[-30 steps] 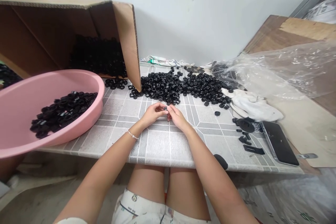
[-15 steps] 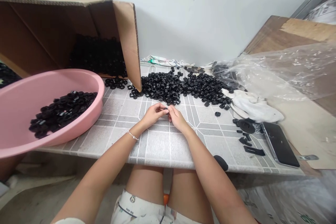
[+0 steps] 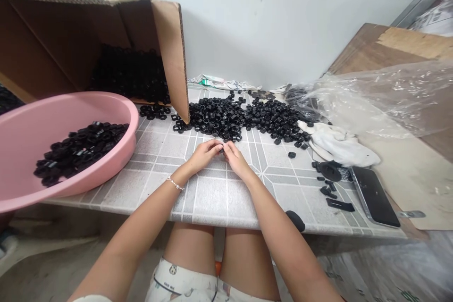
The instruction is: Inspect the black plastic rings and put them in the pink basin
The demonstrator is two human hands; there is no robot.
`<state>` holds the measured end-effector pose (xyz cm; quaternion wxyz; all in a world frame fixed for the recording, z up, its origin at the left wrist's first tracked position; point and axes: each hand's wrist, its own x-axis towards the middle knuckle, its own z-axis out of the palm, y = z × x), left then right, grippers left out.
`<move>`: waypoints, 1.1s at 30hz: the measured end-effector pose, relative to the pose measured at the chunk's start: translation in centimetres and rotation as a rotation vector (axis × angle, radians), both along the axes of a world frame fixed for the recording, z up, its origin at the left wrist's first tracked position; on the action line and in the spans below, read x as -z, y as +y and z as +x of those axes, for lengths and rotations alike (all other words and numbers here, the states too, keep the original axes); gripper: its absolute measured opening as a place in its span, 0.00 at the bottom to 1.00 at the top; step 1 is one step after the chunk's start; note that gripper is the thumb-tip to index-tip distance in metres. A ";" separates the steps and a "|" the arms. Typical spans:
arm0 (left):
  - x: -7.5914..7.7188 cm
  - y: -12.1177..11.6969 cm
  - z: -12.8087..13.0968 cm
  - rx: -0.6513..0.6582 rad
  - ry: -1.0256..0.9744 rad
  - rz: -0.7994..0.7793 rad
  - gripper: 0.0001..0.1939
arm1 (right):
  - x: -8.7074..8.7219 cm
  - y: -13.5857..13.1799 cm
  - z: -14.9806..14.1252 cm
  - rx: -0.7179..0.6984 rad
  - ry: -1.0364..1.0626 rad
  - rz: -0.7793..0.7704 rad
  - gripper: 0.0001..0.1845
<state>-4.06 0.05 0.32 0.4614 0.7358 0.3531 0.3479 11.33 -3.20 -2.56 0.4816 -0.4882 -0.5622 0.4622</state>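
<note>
In the head view my left hand [image 3: 205,155] and my right hand [image 3: 236,158] meet over the middle of the table. Their fingertips pinch a small black plastic part [image 3: 222,148] between them; most of it is covered by the fingers. Just beyond my hands spreads a pile of black plastic rings and caps [image 3: 221,118]. To the left, a pink basin [image 3: 132,125] holds more black parts [image 3: 83,148]. Behind it a cardboard box [image 3: 171,52] lies on its side, its open end toward me, with a dark heap of black parts [image 3: 130,75] inside.
Right of the pile lie a white cloth [image 3: 341,146], a phone [image 3: 375,196], a flat black strip [image 3: 340,205] and a black disc [image 3: 330,171]. Clear plastic sheeting [image 3: 385,94] covers the far right. Near the front edge sits a rounded black object [image 3: 295,221].
My hands stay together at the same spot, with the fingers shifted slightly around the small part. The whole view has moved a little, so things appear slightly further left.
</note>
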 end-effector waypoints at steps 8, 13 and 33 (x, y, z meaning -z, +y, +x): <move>-0.3 -0.6 0.3 -0.046 0.065 0.073 0.13 | -0.6 -0.5 -0.5 0.138 -0.133 0.104 0.20; -0.3 -1.1 0.7 -0.062 0.083 0.480 0.10 | -0.9 -0.1 -0.3 0.077 0.108 -0.010 0.26; -6.2 3.2 -8.8 -0.399 -1.167 -0.139 0.09 | 0.2 1.2 3.1 0.523 -0.358 0.258 0.10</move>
